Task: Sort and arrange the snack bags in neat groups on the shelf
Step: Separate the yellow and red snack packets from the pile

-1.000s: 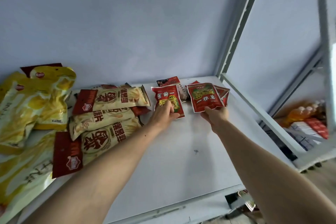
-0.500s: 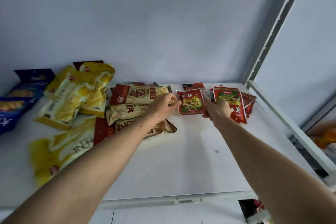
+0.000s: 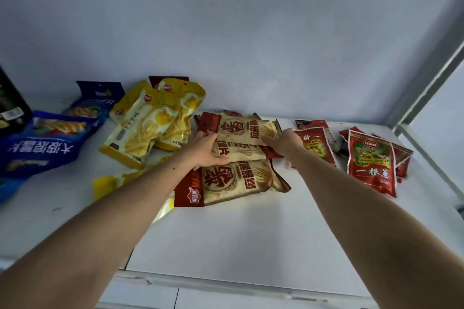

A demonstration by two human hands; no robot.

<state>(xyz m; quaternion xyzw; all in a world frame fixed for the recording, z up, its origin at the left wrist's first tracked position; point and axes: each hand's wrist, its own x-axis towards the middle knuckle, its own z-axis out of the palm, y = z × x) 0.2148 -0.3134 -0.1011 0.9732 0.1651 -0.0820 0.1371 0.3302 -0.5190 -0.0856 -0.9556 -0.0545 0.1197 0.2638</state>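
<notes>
Both hands have left the small red packets: left hand [image 3: 206,150] and right hand [image 3: 282,143] now grip the ends of the top tan crinkled-foil chip bag [image 3: 247,130] mid-shelf [image 3: 238,233], fingers curled around it, atop two matching flat bags.

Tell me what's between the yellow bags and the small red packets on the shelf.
Head view: the tan-and-red bags, stacked, with the left hand and right hand on them.

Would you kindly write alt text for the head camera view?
Both hands, left hand and right hand, hold the ends of a tan-and-red snack bag atop two matching bags on a white shelf. Yellow bags lie left, red packets right.
</notes>
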